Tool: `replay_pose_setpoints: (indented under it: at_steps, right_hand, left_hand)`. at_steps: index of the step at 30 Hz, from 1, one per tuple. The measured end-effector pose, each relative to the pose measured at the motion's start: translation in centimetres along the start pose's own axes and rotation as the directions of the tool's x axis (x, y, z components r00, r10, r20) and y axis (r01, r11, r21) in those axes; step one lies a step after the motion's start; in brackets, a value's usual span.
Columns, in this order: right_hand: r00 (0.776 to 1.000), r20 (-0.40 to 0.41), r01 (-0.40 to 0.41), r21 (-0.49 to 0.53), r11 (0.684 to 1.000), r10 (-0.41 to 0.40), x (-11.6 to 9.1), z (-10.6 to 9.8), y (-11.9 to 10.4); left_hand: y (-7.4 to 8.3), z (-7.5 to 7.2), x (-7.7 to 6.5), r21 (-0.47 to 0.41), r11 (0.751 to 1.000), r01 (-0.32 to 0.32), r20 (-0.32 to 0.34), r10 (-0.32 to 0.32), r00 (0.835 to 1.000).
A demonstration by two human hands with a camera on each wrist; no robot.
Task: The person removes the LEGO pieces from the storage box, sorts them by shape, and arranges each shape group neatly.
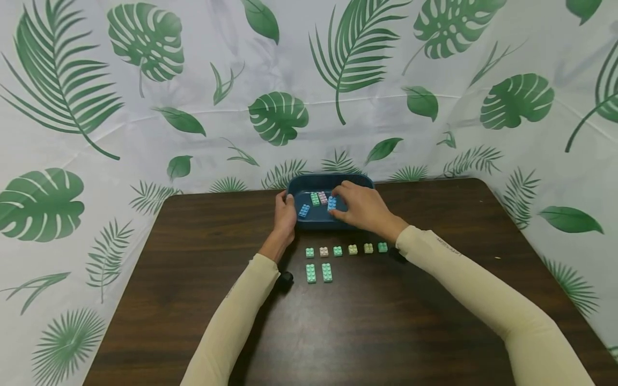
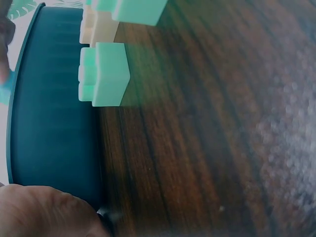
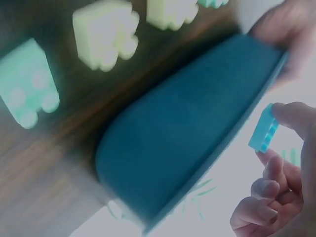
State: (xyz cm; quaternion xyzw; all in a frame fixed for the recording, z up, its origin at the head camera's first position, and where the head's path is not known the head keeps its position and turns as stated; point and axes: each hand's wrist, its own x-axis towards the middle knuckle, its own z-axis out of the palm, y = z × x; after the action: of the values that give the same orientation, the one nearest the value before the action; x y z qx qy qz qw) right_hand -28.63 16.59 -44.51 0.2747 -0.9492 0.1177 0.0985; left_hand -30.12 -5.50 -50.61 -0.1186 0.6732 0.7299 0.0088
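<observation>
A dark blue tray (image 1: 333, 221) stands at the back of the table. My left hand (image 1: 286, 215) grips its left end, the thumb by the rim; in the left wrist view part of that hand (image 2: 47, 212) lies against the tray wall (image 2: 54, 113). My right hand (image 1: 363, 206) pinches a light blue building brick (image 1: 331, 203) between thumb and finger above the tray; the right wrist view shows this brick (image 3: 264, 127) held clear of the rim. Inside the tray lie another blue brick (image 1: 304, 210), a green brick (image 1: 315, 199) and a pink brick (image 1: 323, 198).
In front of the tray, small bricks form a row, from a green one (image 1: 310, 252) past a pink one (image 1: 324, 251) and a yellow one (image 1: 353, 249) to a darker green one (image 1: 382, 247). Nearer me are two longer green bricks (image 1: 311, 273) on the dark wooden table (image 1: 357, 332). A leaf-print cloth (image 1: 217, 123) hangs behind.
</observation>
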Motion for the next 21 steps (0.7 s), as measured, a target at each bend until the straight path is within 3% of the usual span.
replay_pose_setpoints:
  at_steps: [6,11,21]
  right_hand:
    - [0.994,0.063,0.085,-0.012,0.996,-0.084,-2.2,-1.1,-2.0]
    - [0.976,0.150,0.162,-0.028,0.986,-0.156,-3.8,-1.4,-3.1]
    - [0.893,0.386,0.230,0.048,0.972,-0.231,-5.9,-1.1,-3.6]
  left_hand:
    - [0.2,-0.1,-0.1,0.005,1.000,0.000,-0.004,0.000,1.000]
    - [0.3,-0.2,-0.4,0.006,1.000,0.005,0.006,-0.005,1.000]
    - [0.1,0.1,-0.3,0.004,1.000,0.007,0.002,-0.007,1.000]
